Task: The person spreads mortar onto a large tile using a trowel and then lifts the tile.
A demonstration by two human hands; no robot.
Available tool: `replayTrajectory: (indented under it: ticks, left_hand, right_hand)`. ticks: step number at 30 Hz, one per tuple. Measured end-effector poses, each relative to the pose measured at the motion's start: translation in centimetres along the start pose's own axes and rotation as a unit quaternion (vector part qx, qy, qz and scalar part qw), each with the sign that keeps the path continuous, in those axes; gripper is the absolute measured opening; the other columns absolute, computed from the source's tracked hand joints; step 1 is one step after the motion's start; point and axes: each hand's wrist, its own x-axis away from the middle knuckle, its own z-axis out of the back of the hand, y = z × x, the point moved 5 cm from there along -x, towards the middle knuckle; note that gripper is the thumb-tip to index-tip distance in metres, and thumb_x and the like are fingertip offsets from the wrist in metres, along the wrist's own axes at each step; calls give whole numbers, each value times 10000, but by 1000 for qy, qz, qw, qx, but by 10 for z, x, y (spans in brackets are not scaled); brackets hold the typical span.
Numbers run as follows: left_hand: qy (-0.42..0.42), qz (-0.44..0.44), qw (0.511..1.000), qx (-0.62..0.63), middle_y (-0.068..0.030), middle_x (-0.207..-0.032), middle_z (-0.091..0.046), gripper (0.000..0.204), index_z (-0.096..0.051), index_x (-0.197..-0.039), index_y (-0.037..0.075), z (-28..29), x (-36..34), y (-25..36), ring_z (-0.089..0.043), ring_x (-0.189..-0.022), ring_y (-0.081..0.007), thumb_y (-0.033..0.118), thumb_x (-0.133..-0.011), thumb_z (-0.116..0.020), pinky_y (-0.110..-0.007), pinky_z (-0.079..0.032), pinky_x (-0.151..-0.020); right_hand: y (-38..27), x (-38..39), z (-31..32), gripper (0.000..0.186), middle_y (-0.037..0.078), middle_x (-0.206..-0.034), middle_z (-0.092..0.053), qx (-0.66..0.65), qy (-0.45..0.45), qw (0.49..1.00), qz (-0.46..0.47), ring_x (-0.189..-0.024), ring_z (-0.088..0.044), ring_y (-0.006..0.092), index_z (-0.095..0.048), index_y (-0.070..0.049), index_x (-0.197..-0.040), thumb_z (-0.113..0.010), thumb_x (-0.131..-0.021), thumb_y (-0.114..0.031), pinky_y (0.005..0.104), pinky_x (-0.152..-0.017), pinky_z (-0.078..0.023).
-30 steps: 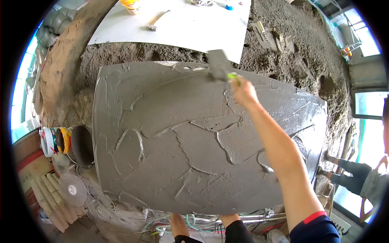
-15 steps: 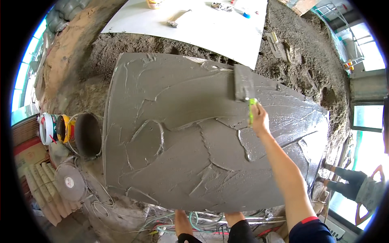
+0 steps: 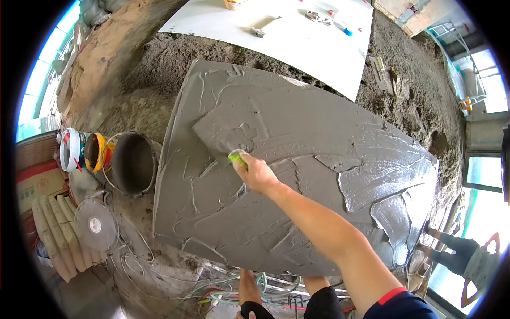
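My right hand (image 3: 256,173) is closed round the bright green handle of a trowel (image 3: 215,133). The trowel's flat blade, smeared with grey paste, lies against the coat of wet grey mortar (image 3: 313,119) over the left half of a large slab. Ridges and curved edges mark the mortar, and it shines wet at the right end. Of my left hand (image 3: 244,316), only a few fingertips seem to show at the lower edge by my knee, so its grip cannot be read.
Beyond the slab lie rough mortar ground and a white panel (image 3: 297,48) holding a brush-like tool (image 3: 260,29). A mortar-stained bucket (image 3: 135,164), a fan (image 3: 96,224) and stacked sacks (image 3: 58,234) stand left. Another trowel (image 3: 381,73) rests far right. A person (image 3: 467,255) stands at right.
My right hand has swept the trowel leftward and a little nearer across the mortar, its blade now angled. The view has shifted, so the slab sits farther right.
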Motion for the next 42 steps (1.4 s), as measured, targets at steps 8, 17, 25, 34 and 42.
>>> replayTrajectory:
  ticks: [8, 17, 25, 34, 42]
  left_hand:
    - [4, -12, 1000, 15, -355, -1161, -523, 750, -417, -1302, -52, 0, -1, 3, -520, -1054, -511, 588, -911, -419, -538, -417, -916]
    - [-5, 15, 1000, 17, -366, -1233, -477, 785, -386, -1337, -58, 5, 8, 12, -477, -1137, -510, 600, -908, -407, -524, -388, -973]
    - [9, 7, 1000, 5, -348, -1195, -510, 741, -405, -1317, -48, -3, 1, 9, -498, -1109, -499, 571, -912, -429, -518, -395, -963]
    - [1, 4, 999, 35, -330, -1183, -525, 712, -423, -1314, -32, 19, -4, 11, -507, -1092, -492, 558, -916, -441, -512, -404, -953]
    - [17, -37, 995, 86, -340, -1174, -519, 706, -433, -1301, -54, 36, -7, -5, -504, -1078, -498, 544, -926, -445, -508, -409, -943]
  right_hand:
    - [10, -65, 56, 502, 251, -995, -624, 189, 72, 979, -3, -890, -625, 419, -414, -77, -1360, -465, -942, -351, 485, -789, -512]
    - [71, -67, 173, 388, 248, -1009, -648, 68, 206, 969, -118, -955, -621, 425, -578, -104, -1188, -469, -932, -375, 465, -833, -503]
    - [148, -17, 309, 460, 232, -972, -658, 216, 375, 876, -210, -899, -637, 410, -571, -73, -1161, -478, -926, -458, 458, -790, -504]
    - [101, -33, 210, 438, 165, -910, -664, 105, 212, 959, -154, -885, -634, 350, -588, -102, -1102, -472, -925, -484, 437, -773, -482]
    - [2, -133, 99, 497, 101, -785, -626, 78, 18, 987, -142, -762, -610, 247, -600, -76, -1065, -446, -927, -528, 391, -735, -476]
